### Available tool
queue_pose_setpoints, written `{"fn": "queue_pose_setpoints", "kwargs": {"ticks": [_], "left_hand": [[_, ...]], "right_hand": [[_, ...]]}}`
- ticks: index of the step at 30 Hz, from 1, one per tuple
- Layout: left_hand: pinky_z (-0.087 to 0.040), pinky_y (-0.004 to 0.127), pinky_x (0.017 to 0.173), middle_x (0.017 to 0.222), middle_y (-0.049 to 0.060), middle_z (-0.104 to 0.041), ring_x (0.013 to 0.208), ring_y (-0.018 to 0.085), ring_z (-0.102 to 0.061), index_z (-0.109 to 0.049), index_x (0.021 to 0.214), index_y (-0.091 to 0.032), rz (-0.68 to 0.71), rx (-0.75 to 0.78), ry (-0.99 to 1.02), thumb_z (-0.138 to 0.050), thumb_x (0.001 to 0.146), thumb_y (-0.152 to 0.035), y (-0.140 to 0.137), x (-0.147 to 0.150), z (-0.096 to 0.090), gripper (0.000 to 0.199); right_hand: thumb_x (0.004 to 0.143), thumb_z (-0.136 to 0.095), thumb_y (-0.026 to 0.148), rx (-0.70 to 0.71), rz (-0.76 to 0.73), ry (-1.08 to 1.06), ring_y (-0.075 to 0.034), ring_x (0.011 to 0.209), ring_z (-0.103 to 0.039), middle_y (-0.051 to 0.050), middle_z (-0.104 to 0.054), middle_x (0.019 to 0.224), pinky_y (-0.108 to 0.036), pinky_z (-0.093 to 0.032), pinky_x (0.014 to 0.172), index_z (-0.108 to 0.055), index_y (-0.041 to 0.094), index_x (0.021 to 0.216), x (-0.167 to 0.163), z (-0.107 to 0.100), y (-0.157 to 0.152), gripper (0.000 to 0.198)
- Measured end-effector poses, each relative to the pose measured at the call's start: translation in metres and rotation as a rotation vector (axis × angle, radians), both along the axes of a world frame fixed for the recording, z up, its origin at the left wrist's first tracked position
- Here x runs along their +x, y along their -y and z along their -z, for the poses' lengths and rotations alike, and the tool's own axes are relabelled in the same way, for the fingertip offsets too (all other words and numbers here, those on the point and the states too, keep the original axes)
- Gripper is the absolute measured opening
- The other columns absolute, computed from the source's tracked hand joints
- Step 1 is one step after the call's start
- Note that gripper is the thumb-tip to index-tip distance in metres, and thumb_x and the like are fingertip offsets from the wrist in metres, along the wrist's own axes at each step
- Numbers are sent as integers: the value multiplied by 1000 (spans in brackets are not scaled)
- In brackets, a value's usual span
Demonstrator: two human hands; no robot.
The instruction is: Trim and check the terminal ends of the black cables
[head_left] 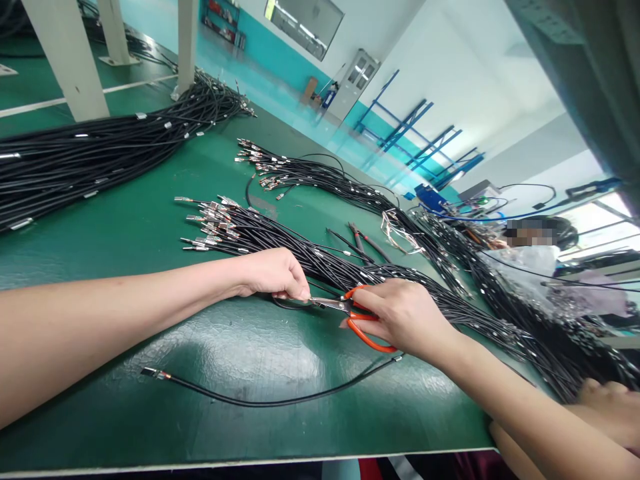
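My left hand (285,275) is closed in a pinch, its fingertips on the end of a short black cable (290,306) that curves below it; the exact spot gripped is partly hidden. My right hand (407,313) is wrapped round orange-handled scissors (373,340), whose narrow blades reach the left fingertips. Behind both hands lies a thick bundle of black cables (295,241) with bare metal terminals at its left end. Nearer the front, a separate black cable (250,403) with a terminal at its left end curves over the green table (200,437).
A large cable bundle (115,153) lies at the left beside white posts (187,47). Another bundle (320,172) runs behind, near pliers (356,240) with dark red handles. A co-worker (543,233) is at the right, and another person's hand (613,408) rests at the right edge.
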State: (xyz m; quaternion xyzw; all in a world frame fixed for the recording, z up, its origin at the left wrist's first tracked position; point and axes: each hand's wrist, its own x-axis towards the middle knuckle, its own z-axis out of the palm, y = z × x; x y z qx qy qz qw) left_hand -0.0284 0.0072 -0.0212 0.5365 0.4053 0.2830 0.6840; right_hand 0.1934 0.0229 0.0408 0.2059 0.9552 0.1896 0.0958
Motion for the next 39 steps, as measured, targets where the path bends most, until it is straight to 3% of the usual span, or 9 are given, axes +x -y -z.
{"fn": "queue_pose_setpoints", "kwargs": {"ticks": [8,11,15,19,23,28,35,37,39], "left_hand": [[-26,21,43,42,-4,-51,40,6,-37,-62,51,-12,2,3,1,-60,57,-11,0,-1,0,7],[-26,21,44,43,-5,-50,41,6,-37,-63,53,-12,11,19,17,-60,58,-12,0,-2,1,6],[-27,21,44,45,-4,-51,42,6,-36,-65,56,-11,35,37,43,-61,59,-13,-1,-3,3,5],[-28,21,44,43,-4,-50,40,6,-36,-64,56,-10,29,8,62,-61,60,-14,-3,-2,3,6],[-29,21,45,43,-4,-49,41,6,-36,-64,55,-11,10,5,77,-61,59,-15,-3,-2,5,6],[-33,21,50,50,-6,-50,48,7,-41,-67,71,-12,-31,127,120,-68,57,-19,0,-2,10,15],[-34,21,50,53,-4,-53,51,8,-42,-65,72,-11,-186,163,111,-65,61,-20,4,6,13,14],[-34,21,50,52,-4,-52,51,8,-41,-65,70,-11,-182,179,115,-65,62,-20,5,7,11,12],[-33,21,50,53,-4,-51,51,8,-41,-65,68,-11,-177,173,111,-64,62,-20,6,6,9,11]], "right_hand": [[84,-42,44,-6,2,-21,-12,45,-46,0,-51,50,-26,-23,49,-52,17,61,1,4,0,37],[79,-49,45,-74,75,-94,-11,45,-44,1,-51,49,-25,-24,48,-53,17,63,1,4,2,33],[73,-56,46,-369,368,-422,-9,44,-40,3,-46,48,-21,-29,45,-49,18,61,-5,2,10,32],[72,-59,38,-718,579,-706,-10,53,-45,0,-54,60,-21,-37,48,-54,17,68,-23,8,18,23],[72,-56,32,-868,677,-793,-9,49,-42,3,-49,54,-21,-35,46,-54,16,63,-40,22,25,19],[72,-56,31,-1052,856,-940,-6,35,-33,8,-39,40,-20,-27,37,-48,17,59,-45,26,27,20],[75,-52,30,-1279,795,-1060,-8,35,-34,6,-38,35,-23,-29,41,-41,19,51,-41,28,24,29],[75,-51,32,-1282,774,-1019,-8,35,-33,7,-37,36,-23,-29,41,-43,19,53,-38,27,23,27],[75,-53,34,-1191,742,-961,-8,37,-34,7,-39,41,-23,-30,41,-45,18,59,-32,23,21,23]]}}
